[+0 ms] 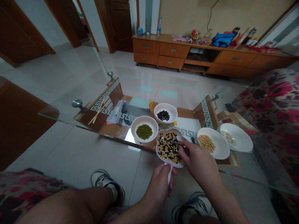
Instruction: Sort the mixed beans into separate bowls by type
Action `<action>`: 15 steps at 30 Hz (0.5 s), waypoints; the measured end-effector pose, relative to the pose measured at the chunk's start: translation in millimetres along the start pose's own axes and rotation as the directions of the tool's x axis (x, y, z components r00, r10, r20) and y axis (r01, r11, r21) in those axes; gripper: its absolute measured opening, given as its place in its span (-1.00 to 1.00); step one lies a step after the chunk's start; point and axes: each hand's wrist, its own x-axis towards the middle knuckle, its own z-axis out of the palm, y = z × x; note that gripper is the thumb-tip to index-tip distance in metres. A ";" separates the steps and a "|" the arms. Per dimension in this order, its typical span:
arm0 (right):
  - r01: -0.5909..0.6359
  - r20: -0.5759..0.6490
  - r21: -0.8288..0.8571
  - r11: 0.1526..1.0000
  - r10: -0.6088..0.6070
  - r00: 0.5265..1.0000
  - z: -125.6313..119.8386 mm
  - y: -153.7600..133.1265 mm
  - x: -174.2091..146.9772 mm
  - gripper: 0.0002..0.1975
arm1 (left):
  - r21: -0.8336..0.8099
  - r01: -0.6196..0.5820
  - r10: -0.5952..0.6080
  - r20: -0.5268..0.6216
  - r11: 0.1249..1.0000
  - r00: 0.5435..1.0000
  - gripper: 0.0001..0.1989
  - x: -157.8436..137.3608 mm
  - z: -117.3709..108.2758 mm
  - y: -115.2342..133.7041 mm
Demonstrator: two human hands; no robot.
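At the near edge of the glass coffee table [123, 116]: a scalloped pan [177, 164] with a lilac rim, held level or nearly so; whether it touches the glass cannot be told.
In the pan: yellow soybeans and black beans mixed together over the white base.
Left hand [161, 178]: clamped around the pan's white handle [170, 176], thumb on top.
Right hand [197, 155]: reaching over the pan's right side, thumb and fingers pinched together on a slender dark tool [178, 144], whose tip is among the beans; its exact kind is too small to tell.
Green bowl: a white bowl [144, 120] of mung beans [144, 132], just left of the pan.
Black bowl: another white bowl [173, 115] with a black bean heap [163, 115], just beyond the pan.
Right-hand bowls: one [221, 148] with soybeans gathered at its left side; beside it, one [244, 140] with pale pieces, blurred.
Far left of the glass: thin wooden sticks [95, 117].
Beyond the table: a wooden TV cabinet [173, 50] with drawers.
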 end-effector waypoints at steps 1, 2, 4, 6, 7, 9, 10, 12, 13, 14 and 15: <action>-0.004 0.010 -0.003 1.000 0.004 1.000 0.0 0.1 0.1 -0.72 | -0.003 -0.001 0.001 -0.001 1.000 1.000 -0.56 -0.1 0.1 0.2; -0.008 0.019 -0.007 1.000 0.008 1.000 -0.1 0.1 0.3 -0.72 | -0.006 -0.002 0.002 -0.002 1.000 1.000 -0.57 -0.1 0.1 0.4; -0.017 0.038 -0.018 1.000 0.018 0.999 -0.5 0.1 0.3 -0.73 | -0.011 -0.008 0.008 0.000 1.000 1.000 -0.57 -0.2 0.1 0.4; -0.020 0.041 -0.020 1.000 0.021 0.999 -0.9 -0.1 0.1 -0.73 | -0.013 -0.013 0.013 0.004 1.000 1.000 -0.57 0.0 0.1 0.2; -0.018 0.034 -0.016 1.000 0.018 0.999 -1.1 -0.2 0.0 -0.73 | -0.014 -0.013 0.013 0.004 1.000 1.000 -0.57 0.1 0.0 -0.1; -0.002 0.003 0.003 1.000 0.002 1.000 -1.5 -0.5 -0.3 -0.73 | -0.018 -0.011 0.011 -0.001 1.000 1.000 -0.56 0.6 -0.2 -0.6; 0.007 -0.013 0.014 1.000 -0.006 1.000 -1.7 -0.8 -0.4 -0.73 | -0.021 -0.011 0.011 -0.004 1.000 1.000 -0.55 0.9 -0.2 -0.8; 0.014 -0.036 0.038 0.999 -0.012 0.999 -2.3 -1.5 -0.5 -0.73 | -0.024 -0.006 0.006 -0.006 1.000 1.000 -0.53 1.5 -0.3 -1.2; 0.013 -0.045 0.049 0.999 -0.011 0.999 -2.6 -1.9 -0.5 -0.73 | -0.025 -0.003 0.003 -0.007 1.000 1.000 -0.52 1.7 -0.4 -1.3; 0.012 -0.054 0.059 0.998 -0.008 0.999 -2.9 -2.3 -0.4 -0.73 | -0.027 -0.001 0.001 -0.006 1.000 1.000 -0.51 1.7 -0.3 -1.4; 0.012 -0.067 0.068 0.998 -0.007 0.998 -3.2 -2.8 -0.3 -0.72 | -0.031 0.002 -0.002 -0.004 1.000 1.000 -0.51 1.6 -0.3 -1.5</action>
